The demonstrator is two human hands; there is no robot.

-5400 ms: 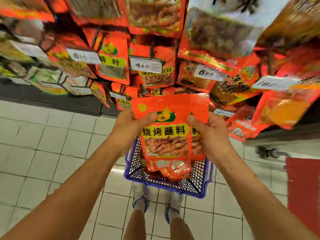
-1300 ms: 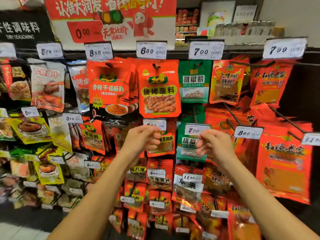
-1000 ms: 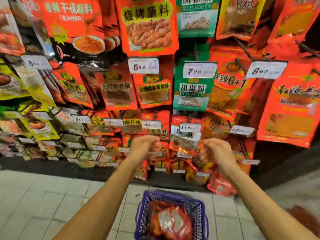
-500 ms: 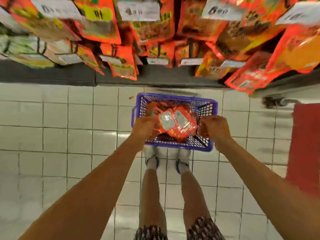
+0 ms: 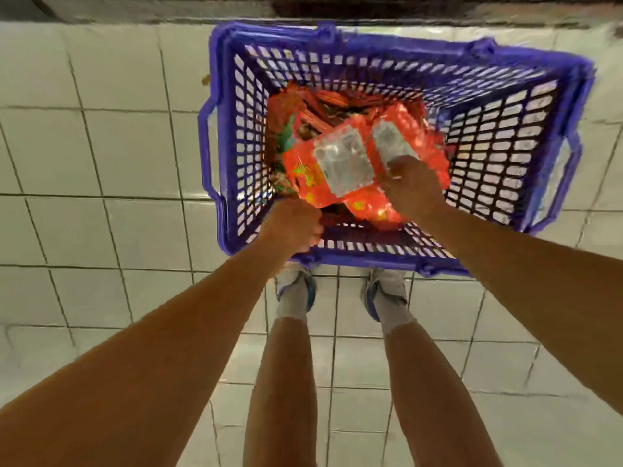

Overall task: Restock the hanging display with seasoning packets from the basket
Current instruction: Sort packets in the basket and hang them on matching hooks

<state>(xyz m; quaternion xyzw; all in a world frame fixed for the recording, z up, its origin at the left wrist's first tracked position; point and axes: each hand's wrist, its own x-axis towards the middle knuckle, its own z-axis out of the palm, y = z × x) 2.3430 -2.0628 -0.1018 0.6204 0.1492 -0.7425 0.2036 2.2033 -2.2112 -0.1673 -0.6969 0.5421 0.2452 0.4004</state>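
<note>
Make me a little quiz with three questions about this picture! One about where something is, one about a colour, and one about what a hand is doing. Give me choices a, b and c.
1. Where does the basket stand?
a) on a shelf
b) on the tiled floor in front of the shoes
c) on a table

2. What colour is the basket?
a) purple-blue
b) green
c) yellow

3. What is the right hand doing?
a) hanging free at the person's side
b) gripping the basket's handle
c) reaching into the basket, on the orange-red seasoning packets

Answers:
1 b: white tiles lie all around it and the shoes stand just behind its near rim.
2 a: its mesh walls and rim are purple-blue.
3 c: its fingers lie on the top packets. The left hand is at the near wall, fingers curled.
</note>
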